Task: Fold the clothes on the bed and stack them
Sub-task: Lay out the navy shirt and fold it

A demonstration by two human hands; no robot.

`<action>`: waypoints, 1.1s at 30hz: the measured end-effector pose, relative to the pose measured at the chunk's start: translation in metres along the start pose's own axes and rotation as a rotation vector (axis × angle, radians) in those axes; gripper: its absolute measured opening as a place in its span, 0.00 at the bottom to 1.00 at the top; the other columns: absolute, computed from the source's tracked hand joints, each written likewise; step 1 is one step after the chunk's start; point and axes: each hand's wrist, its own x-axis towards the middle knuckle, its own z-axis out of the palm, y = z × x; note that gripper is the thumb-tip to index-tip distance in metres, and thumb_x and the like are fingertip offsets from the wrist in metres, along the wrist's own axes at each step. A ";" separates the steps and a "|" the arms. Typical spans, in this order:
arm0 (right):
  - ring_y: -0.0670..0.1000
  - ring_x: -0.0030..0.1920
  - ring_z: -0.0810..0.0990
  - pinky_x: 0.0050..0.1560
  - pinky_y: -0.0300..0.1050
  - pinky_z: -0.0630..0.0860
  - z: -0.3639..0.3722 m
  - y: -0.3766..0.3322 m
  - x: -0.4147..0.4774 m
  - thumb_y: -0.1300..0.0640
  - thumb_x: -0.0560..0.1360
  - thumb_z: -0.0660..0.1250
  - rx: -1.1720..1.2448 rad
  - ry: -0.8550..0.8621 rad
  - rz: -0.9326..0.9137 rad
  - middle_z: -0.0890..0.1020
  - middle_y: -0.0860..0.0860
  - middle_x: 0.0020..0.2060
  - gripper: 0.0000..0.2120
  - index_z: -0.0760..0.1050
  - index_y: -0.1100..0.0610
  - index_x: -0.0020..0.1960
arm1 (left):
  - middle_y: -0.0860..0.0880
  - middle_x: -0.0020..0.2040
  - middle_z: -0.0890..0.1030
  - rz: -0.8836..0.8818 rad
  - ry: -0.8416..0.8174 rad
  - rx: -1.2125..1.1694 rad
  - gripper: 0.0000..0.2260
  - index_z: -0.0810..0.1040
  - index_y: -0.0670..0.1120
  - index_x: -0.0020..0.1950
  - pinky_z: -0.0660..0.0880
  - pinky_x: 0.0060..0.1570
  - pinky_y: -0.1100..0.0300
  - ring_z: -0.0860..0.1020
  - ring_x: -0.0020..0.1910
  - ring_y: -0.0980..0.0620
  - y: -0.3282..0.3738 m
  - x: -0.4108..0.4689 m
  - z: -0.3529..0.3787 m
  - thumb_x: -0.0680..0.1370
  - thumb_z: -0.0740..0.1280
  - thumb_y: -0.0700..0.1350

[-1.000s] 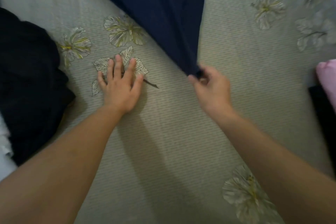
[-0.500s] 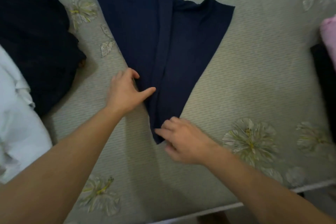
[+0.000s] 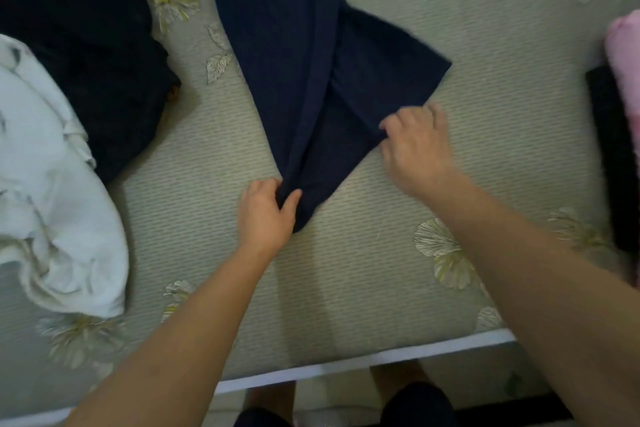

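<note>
Head view, looking down at a bed (image 3: 363, 288) covered with a pale green sheet printed with flowers. A navy blue garment (image 3: 294, 45) lies spread on the sheet ahead of both hands, narrowing towards the person into a point; a flap of the same cloth extends to the right, ahead of the right hand. The left hand (image 3: 266, 215) grips the near point of the garment, with the thumb and curled fingers closed on a bunch of fabric. The right hand (image 3: 415, 146) rests at the right edge of the garment, fingers bent and touching the cloth; motion blur hides whether it pinches the edge or only touches it. To the left of the left hand, well apart from it, lies a crumpled black garment (image 3: 86, 45), and nearer the person a crumpled white garment (image 3: 59, 211) that touches the black one. Far to the right of the right hand, at the frame edge, a pink cloth item (image 3: 623, 80) lies against a black cloth item (image 3: 609, 156). The white bed edge (image 3: 346, 366) runs beneath both forearms.
</note>
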 end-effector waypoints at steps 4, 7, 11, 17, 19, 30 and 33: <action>0.56 0.69 0.71 0.73 0.60 0.58 -0.020 -0.020 -0.071 0.61 0.78 0.62 0.292 -0.006 0.116 0.77 0.55 0.63 0.13 0.74 0.61 0.62 | 0.48 0.42 0.80 -0.443 -0.135 -0.505 0.10 0.73 0.48 0.43 0.74 0.36 0.58 0.78 0.40 0.50 0.006 -0.028 -0.037 0.77 0.72 0.50; 0.61 0.59 0.76 0.64 0.60 0.68 -0.063 -0.018 -0.102 0.67 0.79 0.58 0.587 0.139 0.437 0.80 0.58 0.50 0.13 0.71 0.63 0.63 | 0.49 0.42 0.80 -0.600 -0.185 -0.692 0.06 0.74 0.49 0.46 0.73 0.29 0.60 0.77 0.36 0.53 0.023 -0.059 -0.082 0.79 0.70 0.49; 0.61 0.45 0.78 0.44 0.51 0.69 -0.149 0.000 -0.098 0.62 0.82 0.54 0.705 0.140 0.584 0.76 0.57 0.44 0.10 0.66 0.60 0.62 | 0.50 0.36 0.73 -0.580 -0.126 -0.885 0.05 0.71 0.49 0.47 0.60 0.20 0.66 0.69 0.26 0.57 0.076 -0.072 -0.161 0.80 0.66 0.43; 0.52 0.48 0.73 0.48 0.43 0.66 -0.298 -0.006 -0.084 0.61 0.81 0.56 0.822 0.418 0.409 0.76 0.55 0.50 0.09 0.72 0.60 0.57 | 0.50 0.38 0.76 -0.308 0.050 -1.137 0.06 0.77 0.51 0.55 0.59 0.20 0.65 0.71 0.27 0.56 0.182 -0.098 -0.286 0.80 0.66 0.41; 0.50 0.48 0.70 0.49 0.38 0.64 -0.338 -0.012 -0.086 0.59 0.82 0.56 0.756 0.518 0.367 0.73 0.54 0.53 0.09 0.72 0.60 0.58 | 0.52 0.36 0.78 -0.202 0.088 -1.181 0.06 0.80 0.51 0.53 0.60 0.21 0.65 0.74 0.28 0.57 0.204 -0.111 -0.322 0.80 0.65 0.42; 0.63 0.44 0.79 0.46 0.57 0.75 -0.505 -0.063 -0.180 0.42 0.81 0.56 0.068 0.755 0.050 0.79 0.58 0.49 0.18 0.69 0.56 0.59 | 0.45 0.46 0.76 0.095 0.035 -1.401 0.04 0.73 0.46 0.47 0.77 0.37 0.64 0.77 0.43 0.52 0.225 -0.183 -0.479 0.81 0.67 0.42; 0.59 0.45 0.79 0.45 0.57 0.78 -0.531 -0.066 -0.206 0.32 0.74 0.64 -0.144 0.640 -0.029 0.77 0.55 0.53 0.28 0.69 0.53 0.61 | 0.44 0.52 0.79 0.236 -0.051 -1.454 0.05 0.78 0.44 0.51 0.79 0.52 0.58 0.78 0.53 0.48 0.222 -0.198 -0.504 0.78 0.71 0.42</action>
